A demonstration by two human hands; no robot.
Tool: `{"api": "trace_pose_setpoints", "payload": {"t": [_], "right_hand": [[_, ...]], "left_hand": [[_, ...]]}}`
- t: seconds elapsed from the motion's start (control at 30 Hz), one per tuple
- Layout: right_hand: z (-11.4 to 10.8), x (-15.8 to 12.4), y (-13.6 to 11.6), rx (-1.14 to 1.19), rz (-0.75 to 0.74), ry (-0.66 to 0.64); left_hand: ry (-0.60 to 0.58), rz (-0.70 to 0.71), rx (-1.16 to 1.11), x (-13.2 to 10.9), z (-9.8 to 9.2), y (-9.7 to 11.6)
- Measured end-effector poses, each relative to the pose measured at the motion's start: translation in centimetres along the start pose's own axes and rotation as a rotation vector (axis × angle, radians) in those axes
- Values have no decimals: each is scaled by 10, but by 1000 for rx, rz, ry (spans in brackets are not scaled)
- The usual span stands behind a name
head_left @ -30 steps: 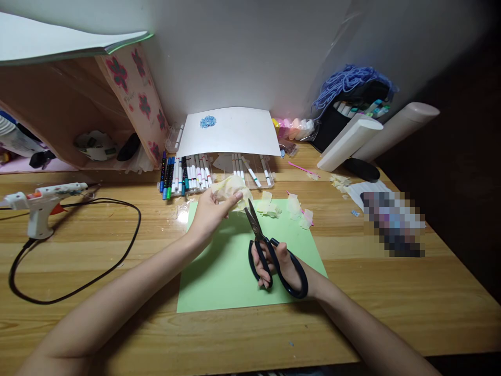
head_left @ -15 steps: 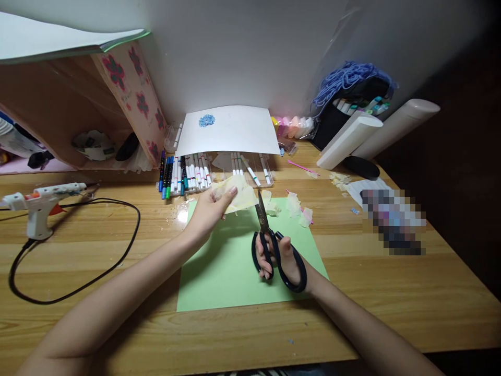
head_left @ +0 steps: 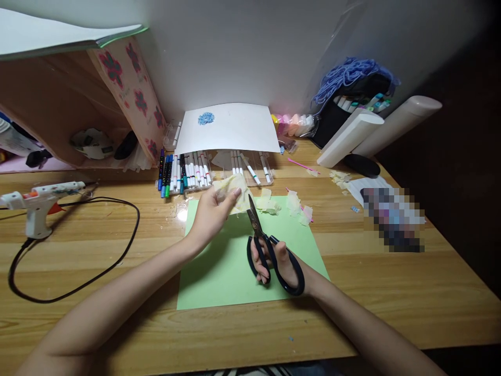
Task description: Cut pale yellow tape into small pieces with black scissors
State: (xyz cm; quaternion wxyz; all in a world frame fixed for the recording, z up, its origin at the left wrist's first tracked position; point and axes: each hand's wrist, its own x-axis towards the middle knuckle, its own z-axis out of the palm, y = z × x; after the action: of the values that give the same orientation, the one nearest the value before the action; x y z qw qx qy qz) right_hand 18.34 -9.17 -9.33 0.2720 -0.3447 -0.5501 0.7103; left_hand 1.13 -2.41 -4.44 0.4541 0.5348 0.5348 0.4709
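Pinched in my left hand (head_left: 211,211) is a piece of thin pale-yellow paper (head_left: 235,187), held up over the back edge of a green sheet (head_left: 219,277). My right hand (head_left: 279,261) grips black-handled scissors (head_left: 255,225), fingers and thumb through the loops. Their blades are parted and point up at the paper's right edge; whether they touch it I cannot tell. Cut yellow paper scraps (head_left: 269,203) lie at the green sheet's back edge. Beside them are more scraps around a pink stick (head_left: 301,209).
A white glue gun (head_left: 39,206) with a looped black cord lies on the left. Behind my hands are several markers (head_left: 191,171) under a white sheet (head_left: 230,128). White bottles (head_left: 352,136) and a black holder (head_left: 326,122) topped with blue yarn stand at the back right.
The scissors and my right hand have shifted slightly left and down, and the blades are parted wider. The yellow paper is tilted differently and shows a narrower width in my left hand.
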Motion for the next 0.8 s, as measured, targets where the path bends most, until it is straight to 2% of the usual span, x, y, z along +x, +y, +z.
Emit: {"api": "trace_pose_setpoints", "payload": {"t": [0.17, 0.4, 0.5, 0.7, 0.8], "right_hand": [[0, 3, 9, 81, 21, 43], [4, 4, 3, 107, 2, 102], [3, 4, 3, 102, 10, 83], [-5, 16, 2, 168, 17, -41], [-9, 23, -1, 205, 35, -25]], "left_hand": [[-7, 4, 36, 0, 2, -4], [41, -4, 15, 2, 0, -2], [24, -16, 10, 2, 0, -2], [-28, -66, 13, 6, -1, -6], [-43, -75, 19, 9, -2, -9]]}}
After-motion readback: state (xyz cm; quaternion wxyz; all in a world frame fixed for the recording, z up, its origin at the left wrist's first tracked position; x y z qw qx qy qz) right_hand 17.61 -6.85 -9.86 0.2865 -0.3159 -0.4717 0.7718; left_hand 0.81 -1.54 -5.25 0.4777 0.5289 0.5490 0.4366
